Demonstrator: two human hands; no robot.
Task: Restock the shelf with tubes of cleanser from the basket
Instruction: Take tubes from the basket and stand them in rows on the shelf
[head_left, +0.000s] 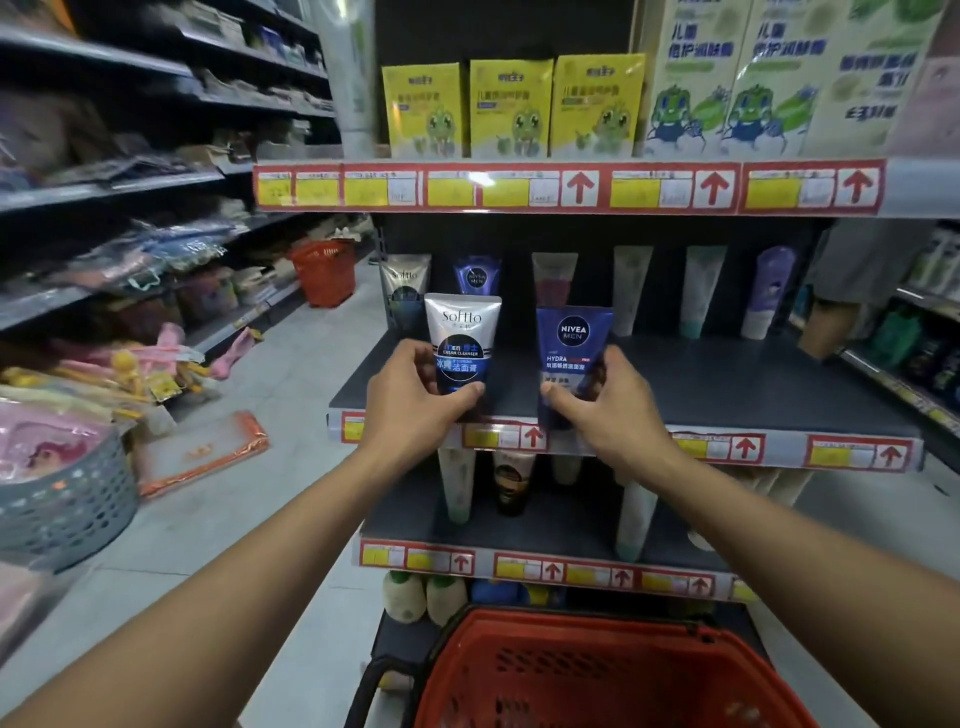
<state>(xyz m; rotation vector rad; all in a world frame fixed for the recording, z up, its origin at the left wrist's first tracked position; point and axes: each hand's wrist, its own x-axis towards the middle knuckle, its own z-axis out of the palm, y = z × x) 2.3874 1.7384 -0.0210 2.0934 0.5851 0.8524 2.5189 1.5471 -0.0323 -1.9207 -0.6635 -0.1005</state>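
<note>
1. Far to the left of the middle shelf (727, 379), a grey perforated bin (67, 509) sits low in the aisle, with a second red basket (324, 270) on the floor farther back; neither is in reach of the hands.
2. At the front left of the middle shelf, the left hand (415, 400) grips the lower half of a white Softto tube (462, 338), thumb across its front near the cap, fingers curled behind it. The tube stands upright, its base at the shelf lip.
3. Just right of it, the right hand (602, 400) pinches a blue Nivea tube (574, 343) in the same way, thumb in front and fingers round the right edge. This tube's cap end hangs at or just over the front edge of the shelf.
4. Behind both, at the back of the shelf, a row of other tubes (631, 288) stands upright, well apart from one another.
5. Below the shelf, nearest the camera, the red basket (597, 670) shows no tubes in its visible part.
6. Risk, as I judge it: both tubes rest on narrow caps close to the lip. Letting go before they are pushed back could tip either off the edge, and pushing too far could knock over the back row.
</note>
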